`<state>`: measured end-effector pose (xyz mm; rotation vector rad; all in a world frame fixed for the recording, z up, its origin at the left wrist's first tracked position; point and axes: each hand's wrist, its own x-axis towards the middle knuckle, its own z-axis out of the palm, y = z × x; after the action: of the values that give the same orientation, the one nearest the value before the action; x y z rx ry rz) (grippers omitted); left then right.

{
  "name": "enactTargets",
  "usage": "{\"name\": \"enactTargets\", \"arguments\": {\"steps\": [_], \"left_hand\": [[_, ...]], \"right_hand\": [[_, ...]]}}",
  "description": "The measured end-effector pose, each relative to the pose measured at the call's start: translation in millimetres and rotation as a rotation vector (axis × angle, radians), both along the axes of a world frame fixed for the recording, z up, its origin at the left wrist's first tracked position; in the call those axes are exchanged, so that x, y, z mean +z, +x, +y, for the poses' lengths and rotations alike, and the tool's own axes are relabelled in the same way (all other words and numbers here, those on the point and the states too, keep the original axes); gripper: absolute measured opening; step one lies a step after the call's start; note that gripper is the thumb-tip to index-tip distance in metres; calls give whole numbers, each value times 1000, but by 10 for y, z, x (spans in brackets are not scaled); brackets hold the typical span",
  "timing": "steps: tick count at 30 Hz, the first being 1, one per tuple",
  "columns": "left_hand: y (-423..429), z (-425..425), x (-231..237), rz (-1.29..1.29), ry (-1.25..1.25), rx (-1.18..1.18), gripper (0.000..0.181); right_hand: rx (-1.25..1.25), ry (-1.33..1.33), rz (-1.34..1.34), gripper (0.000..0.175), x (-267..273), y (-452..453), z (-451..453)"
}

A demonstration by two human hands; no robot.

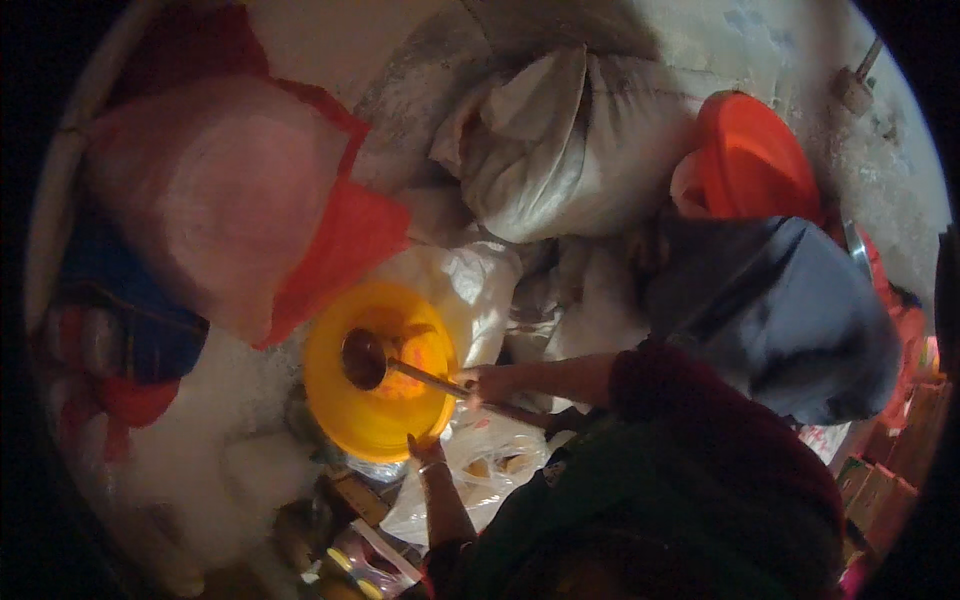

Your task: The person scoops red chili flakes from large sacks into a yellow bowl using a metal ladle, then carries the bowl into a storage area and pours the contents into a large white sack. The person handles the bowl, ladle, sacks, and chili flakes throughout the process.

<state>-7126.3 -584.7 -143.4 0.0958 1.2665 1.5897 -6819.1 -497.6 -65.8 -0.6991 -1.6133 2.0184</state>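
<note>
A yellow plastic basin (337, 416) is tilted before me, its inside towards the camera. Over its rim lies the thumb of my left hand (427, 454), which grips the edge nearest me. My right hand (486, 384) is closed around the long handle of a ladle (365, 360). The ladle's dark round bowl is inside the basin, and the handle crosses the right rim. Reddish marks show on the basin's bottom; whether it holds anything else I cannot tell. Clear plastic bags (499, 450) lie under my right forearm.
A large whitish sack (555, 150) stands at the back, near a red plastic basin (757, 161). Dark sheeting (780, 322) bulges at the right. A pale pinkish bag (232, 202) with red cloth or plastic (337, 247) takes up the upper left. Small packages (375, 555) lie at lower left.
</note>
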Motion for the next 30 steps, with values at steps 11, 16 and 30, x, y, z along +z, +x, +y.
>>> {"name": "enactTargets", "arguments": {"steps": [11, 16, 30], "left_hand": [[-253, 468, 207, -11, 58, 112, 65], [-323, 339, 133, -292, 196, 142, 65], [1476, 1675, 173, -31, 2, -290, 60]], "right_hand": [[-216, 710, -634, 47, -551, 786, 774], [-371, 664, -789, 57, -295, 1496, 1757], [-1275, 78, -1652, 62, 803, 5092, 845]]}}
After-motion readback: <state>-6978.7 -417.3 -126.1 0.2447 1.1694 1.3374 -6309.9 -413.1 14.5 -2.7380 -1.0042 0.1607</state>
